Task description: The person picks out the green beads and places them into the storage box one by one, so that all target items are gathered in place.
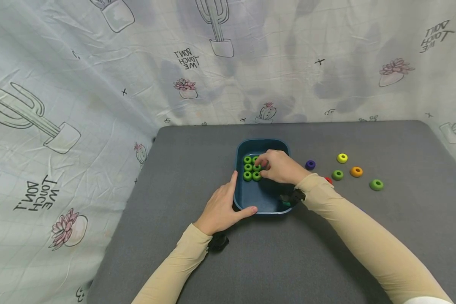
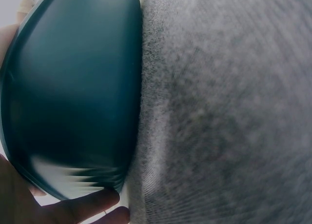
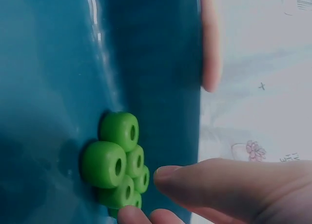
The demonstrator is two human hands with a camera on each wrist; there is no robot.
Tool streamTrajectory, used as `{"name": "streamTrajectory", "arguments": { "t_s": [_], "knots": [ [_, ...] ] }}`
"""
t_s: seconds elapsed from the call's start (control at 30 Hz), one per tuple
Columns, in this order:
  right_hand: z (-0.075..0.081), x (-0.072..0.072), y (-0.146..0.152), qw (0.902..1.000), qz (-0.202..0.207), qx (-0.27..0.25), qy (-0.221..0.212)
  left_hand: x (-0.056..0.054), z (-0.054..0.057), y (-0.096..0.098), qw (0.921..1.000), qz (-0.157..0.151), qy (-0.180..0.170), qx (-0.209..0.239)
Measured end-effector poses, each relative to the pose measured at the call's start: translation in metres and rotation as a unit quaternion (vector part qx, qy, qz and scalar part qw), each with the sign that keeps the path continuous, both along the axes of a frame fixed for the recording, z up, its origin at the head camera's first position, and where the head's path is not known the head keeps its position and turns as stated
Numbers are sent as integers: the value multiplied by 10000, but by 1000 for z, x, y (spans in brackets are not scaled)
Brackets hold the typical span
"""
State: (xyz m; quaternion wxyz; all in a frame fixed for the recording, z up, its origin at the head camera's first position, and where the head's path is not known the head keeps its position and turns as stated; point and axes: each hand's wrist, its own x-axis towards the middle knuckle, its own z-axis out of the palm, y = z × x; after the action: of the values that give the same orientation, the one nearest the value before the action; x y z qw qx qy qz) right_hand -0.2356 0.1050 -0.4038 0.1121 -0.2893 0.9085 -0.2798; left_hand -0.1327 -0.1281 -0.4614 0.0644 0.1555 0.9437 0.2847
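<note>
A dark blue rectangular tray (image 1: 264,207) stands on the grey table. Inside, along its left side, several green beads (image 1: 248,167) with holes sit in two rows, close together. My left hand (image 1: 222,207) rests at the tray's near left corner, fingers straight along the left wall and thumb along the near edge. Above the beads is my right hand (image 1: 279,166), its thumb and fingertips spread around the right row. The right wrist view shows a gap between thumb (image 3: 170,177) and fingertips (image 3: 134,215), right at the green beads (image 3: 105,165), with nothing lifted between them.
To the right of the tray lie loose beads: purple (image 1: 310,164), yellow (image 1: 342,158), orange (image 1: 356,171) and two green ones, one nearer (image 1: 337,175) and one farther right (image 1: 376,184). A red bead (image 1: 328,180) is partly hidden by the right sleeve. Patterned cloth (image 1: 251,84) hangs behind the table.
</note>
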Motion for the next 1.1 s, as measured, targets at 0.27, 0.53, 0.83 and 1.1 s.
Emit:
{"name": "streamTrajectory", "arguments": {
  "t_s": [0.27,0.53,0.83,1.1],
  "knots": [
    [10,7,11,9998,-152,-133,42,1,-1,0,10000,14,5,31],
    [21,20,23,9988,-236,-315,307,1,-2,-1,10000,6,13,-2],
    [30,36,48,9960,-635,-465,424,2,-1,0,10000,24,36,69],
    [35,58,81,9900,-968,-665,779,6,-2,0,9999,64,57,105]
  ]
}}
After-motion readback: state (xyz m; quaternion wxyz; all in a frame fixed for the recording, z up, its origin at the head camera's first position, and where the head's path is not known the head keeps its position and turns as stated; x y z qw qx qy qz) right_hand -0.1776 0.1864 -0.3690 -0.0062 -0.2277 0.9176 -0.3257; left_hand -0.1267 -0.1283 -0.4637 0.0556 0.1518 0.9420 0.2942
